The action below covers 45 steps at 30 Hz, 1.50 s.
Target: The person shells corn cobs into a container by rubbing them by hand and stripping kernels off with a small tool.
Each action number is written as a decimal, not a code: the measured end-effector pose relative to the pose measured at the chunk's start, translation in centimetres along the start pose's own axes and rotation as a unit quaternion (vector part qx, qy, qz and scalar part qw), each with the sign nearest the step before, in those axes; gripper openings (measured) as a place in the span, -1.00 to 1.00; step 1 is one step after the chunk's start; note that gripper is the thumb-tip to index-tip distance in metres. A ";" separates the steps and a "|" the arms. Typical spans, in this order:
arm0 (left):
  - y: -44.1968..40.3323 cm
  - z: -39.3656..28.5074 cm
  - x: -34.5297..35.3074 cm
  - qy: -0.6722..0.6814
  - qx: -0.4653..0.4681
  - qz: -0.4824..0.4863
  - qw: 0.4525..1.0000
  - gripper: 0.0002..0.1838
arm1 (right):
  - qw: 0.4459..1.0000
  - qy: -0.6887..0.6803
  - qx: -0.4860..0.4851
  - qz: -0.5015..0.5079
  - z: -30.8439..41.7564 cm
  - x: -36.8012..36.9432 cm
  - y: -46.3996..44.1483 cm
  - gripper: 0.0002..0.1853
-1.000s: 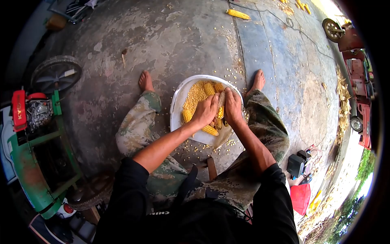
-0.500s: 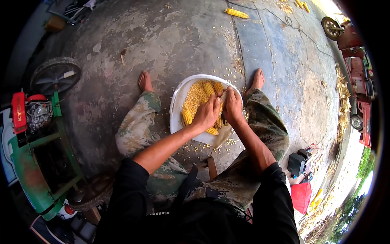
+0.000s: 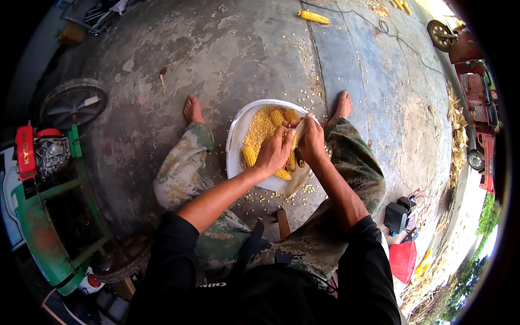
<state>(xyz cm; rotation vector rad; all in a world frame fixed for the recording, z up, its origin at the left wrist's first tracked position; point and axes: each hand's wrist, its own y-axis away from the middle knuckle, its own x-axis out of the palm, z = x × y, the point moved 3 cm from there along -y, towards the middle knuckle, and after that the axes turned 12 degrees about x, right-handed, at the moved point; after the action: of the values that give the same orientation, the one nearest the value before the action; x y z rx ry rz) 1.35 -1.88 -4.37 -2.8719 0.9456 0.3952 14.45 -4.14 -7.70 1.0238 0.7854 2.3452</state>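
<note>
Over a white basin (image 3: 232,142) between my feet, my left hand (image 3: 275,150) and my right hand (image 3: 311,142) close together around a corn cob (image 3: 298,133). The thumbs meet near its upper part, and the fingers partly hide it. A dark, handle-like object (image 3: 299,158) shows just below my right hand; I cannot tell whether that hand holds it. Loose yellow kernels (image 3: 259,127) fill the basin's left side. Several corn ears lie in the basin, one (image 3: 250,156) left of my left hand and another (image 3: 277,117) beyond it.
Scattered kernels (image 3: 265,197) dot the concrete around the basin. An ear of corn (image 3: 314,17) lies farther off, near a dark cable (image 3: 398,38). A green machine with a red engine (image 3: 40,149) stands at left. A black box (image 3: 396,216) and red bag (image 3: 402,262) sit at right.
My right hand has shifted very slightly and more of the dark handle-like object shows below it. The left hand keeps nearly the same place at the cob.
</note>
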 end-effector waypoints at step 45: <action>-0.2 7.1 -0.7 -0.019 -0.047 -0.035 0.998 -0.70 | 0.999 0.009 -0.004 -0.042 -0.3 -1.3 -1.0 -0.65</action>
<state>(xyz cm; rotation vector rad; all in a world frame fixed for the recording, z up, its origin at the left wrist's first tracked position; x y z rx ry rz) -0.59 -0.14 -11.02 -2.9604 0.8387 0.4997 15.20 -4.33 -9.23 0.9492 0.8102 2.2868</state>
